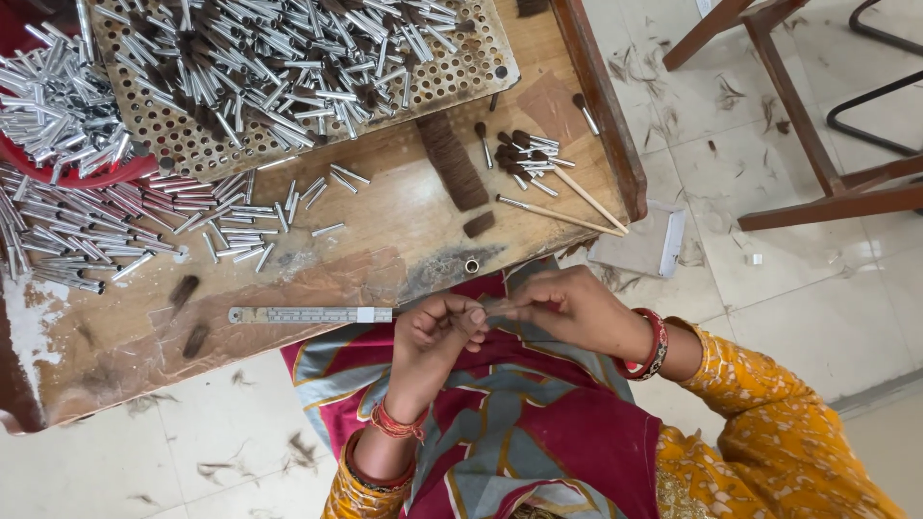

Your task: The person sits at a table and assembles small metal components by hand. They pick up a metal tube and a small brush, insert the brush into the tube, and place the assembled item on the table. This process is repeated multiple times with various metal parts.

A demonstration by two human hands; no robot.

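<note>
1. Left hand (437,332): fingers curled in, thumb and forefinger pinched nearly closed on one end of a small dark tuft of bristle (498,308)
2. Right hand (577,309): fingertips closed on the other end of the same tuft; the two hands meet just below the near edge of the wooden table (385,221), above the person's lap
3. The tuft is thin, dark and fibrous; its exact shape is too small to tell
4. A flat metal ruler (310,314) lies along the table edge, just left of the left hand
5. A short metal ring (472,265) stands on the table just beyond the hands
6. Loose silver tubes (240,226), smooth and cylindrical, lie scattered across the worn wood
7. A perforated tray (471,67) carries a dense heap of similar tubes
8. A brown strip of bristle (452,159) lies flat beside several finished brush heads (524,154)
9. Red bangles (649,344) circle the right wrist
</note>
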